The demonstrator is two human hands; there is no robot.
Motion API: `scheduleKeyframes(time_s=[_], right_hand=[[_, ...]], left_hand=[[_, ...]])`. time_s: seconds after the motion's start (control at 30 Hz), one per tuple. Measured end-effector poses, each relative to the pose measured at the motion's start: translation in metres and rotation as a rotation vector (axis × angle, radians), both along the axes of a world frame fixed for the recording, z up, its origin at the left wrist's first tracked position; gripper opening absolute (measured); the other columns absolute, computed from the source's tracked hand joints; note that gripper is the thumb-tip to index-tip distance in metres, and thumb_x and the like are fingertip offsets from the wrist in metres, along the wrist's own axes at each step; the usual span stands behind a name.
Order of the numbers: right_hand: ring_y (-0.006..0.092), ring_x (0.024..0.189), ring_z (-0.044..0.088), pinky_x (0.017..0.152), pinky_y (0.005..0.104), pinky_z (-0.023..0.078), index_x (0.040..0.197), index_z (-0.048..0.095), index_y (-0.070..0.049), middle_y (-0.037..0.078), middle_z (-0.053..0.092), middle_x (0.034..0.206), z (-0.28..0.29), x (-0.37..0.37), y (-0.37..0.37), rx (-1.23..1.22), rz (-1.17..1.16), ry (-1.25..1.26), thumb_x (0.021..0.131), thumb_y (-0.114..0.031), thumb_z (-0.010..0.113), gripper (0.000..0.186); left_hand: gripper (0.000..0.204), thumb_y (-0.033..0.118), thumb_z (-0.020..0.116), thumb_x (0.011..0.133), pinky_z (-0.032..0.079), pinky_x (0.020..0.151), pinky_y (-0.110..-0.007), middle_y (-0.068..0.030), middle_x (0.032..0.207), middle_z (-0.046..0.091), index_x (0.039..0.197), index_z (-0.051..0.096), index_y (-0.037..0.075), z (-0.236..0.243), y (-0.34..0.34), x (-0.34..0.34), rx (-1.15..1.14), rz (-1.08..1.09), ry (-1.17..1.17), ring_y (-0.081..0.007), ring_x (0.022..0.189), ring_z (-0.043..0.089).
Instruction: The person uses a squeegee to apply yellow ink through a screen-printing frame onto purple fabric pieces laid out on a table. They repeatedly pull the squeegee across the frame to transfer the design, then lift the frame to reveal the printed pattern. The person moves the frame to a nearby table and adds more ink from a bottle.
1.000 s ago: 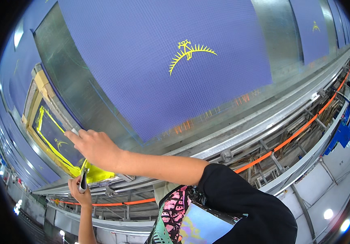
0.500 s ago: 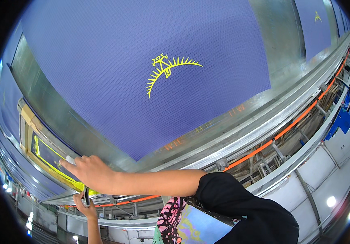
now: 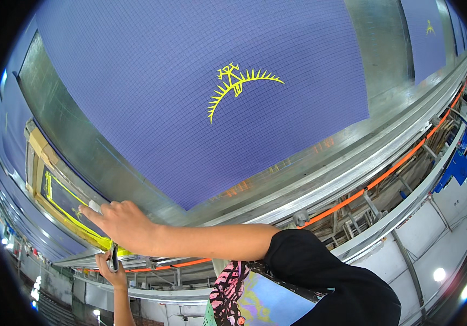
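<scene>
Sheets (image 3: 249, 125) on metal table (image 3: 386, 51), bright lights (image 3: 439, 274)

It's two hands in play: one left hand (image 3: 113, 273), one right hand (image 3: 127, 225)! One frame (image 3: 40, 144), one metal piece (image 3: 114, 261), one white piece (image 3: 94, 207), one sleeve (image 3: 326, 277). At least three purple sheets (image 3: 277, 125), the rest too crowded to count, and two clear yellow prints (image 3: 237, 86) on them! One blue object (image 3: 456, 169), three lamps (image 3: 439, 274) at right!

The framed screen (image 3: 39, 144) lies on the table (image 3: 385, 60), left of the right hand (image 3: 127, 225). Beyond that hand and to its right lies a sheet (image 3: 282, 130) bearing a motif (image 3: 237, 87). A tool (image 3: 114, 261) sits in the left hand (image 3: 113, 276).
</scene>
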State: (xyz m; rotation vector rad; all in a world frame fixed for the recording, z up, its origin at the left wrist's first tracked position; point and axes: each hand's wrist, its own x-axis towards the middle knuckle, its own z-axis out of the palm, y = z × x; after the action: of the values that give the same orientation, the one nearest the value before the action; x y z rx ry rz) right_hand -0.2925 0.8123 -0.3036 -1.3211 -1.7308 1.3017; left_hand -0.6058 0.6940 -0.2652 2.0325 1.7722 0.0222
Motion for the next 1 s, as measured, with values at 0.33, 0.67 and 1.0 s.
scheduleKeyframes(time_s=[0.33, 0.67, 1.0], right_hand=[[0.0271, 0.087, 0.068, 0.075, 0.0404, 0.055, 0.154, 0.042, -0.003, 0.011, 0.066, 0.096, -0.0011, -0.0018, 0.0010, -0.013, 0.027, 0.010, 0.082, -0.009, 0.070, 0.077], [0.0265, 0.086, 0.067, 0.074, 0.0398, 0.053, 0.154, 0.042, -0.002, 0.012, 0.066, 0.095, -0.0023, 0.0003, 0.0002, -0.018, 0.047, 0.022, 0.082, -0.007, 0.071, 0.078], [0.0253, 0.085, 0.065, 0.074, 0.0385, 0.052, 0.154, 0.041, -0.002, 0.011, 0.065, 0.094, -0.0022, -0.0023, -0.0027, -0.006, 0.048, -0.005, 0.081, -0.007, 0.071, 0.079]], left_hand=[[0.037, -0.010, 0.062, 0.067, 0.043, 0.077, -0.042, -0.0153, 0.087, 0.051, 0.104, 0.062, -0.003, -0.0037, -0.0034, -0.0051, 0.001, 0.002, 0.002, -0.0341, 0.082, 0.053], [0.037, -0.010, 0.061, 0.067, 0.044, 0.074, -0.041, -0.0159, 0.087, 0.051, 0.103, 0.062, -0.003, -0.0043, -0.0011, -0.0010, 0.024, -0.025, -0.009, -0.0333, 0.080, 0.053], [0.036, -0.010, 0.060, 0.066, 0.046, 0.080, -0.043, -0.0181, 0.092, 0.055, 0.102, 0.061, -0.004, -0.0053, -0.0083, -0.0083, -0.032, 0.034, 0.011, -0.0383, 0.086, 0.056]])
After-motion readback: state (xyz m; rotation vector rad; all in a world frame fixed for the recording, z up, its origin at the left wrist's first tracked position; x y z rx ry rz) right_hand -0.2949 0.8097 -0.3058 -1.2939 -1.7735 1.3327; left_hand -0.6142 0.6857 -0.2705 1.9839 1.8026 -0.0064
